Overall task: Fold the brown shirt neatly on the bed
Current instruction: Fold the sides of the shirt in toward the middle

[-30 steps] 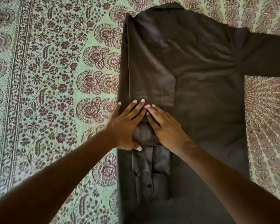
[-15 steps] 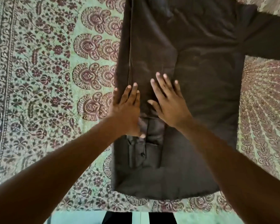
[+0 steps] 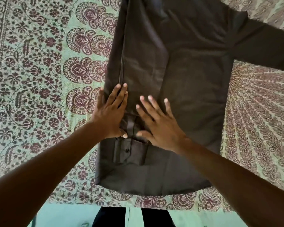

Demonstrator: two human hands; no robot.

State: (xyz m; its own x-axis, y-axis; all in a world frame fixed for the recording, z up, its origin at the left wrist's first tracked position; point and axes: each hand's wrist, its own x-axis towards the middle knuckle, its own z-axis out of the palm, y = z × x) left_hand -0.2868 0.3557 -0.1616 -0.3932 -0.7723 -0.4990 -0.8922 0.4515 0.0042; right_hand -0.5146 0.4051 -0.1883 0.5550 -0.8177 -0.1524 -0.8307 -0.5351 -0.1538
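Both hands (image 3: 134, 118) press flat on brown shirt (image 3: 187, 63).

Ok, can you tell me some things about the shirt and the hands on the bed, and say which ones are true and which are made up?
1. Both hands lie flat on the dark brown cloth shirt. True: the left hand and right hand press it with straight fingers.
2. One long sleeve sticks out to the right. True.
3. The shirt lies on a plain white sheet. False: it lies on a green bedspread with maroon flower patterns.
4. The right hand is picking up the small dark button. False: the button sits on the folded-in cuff nearer the person, untouched.
5. The shirt's left side is already folded over. True: a folded panel runs along that edge.
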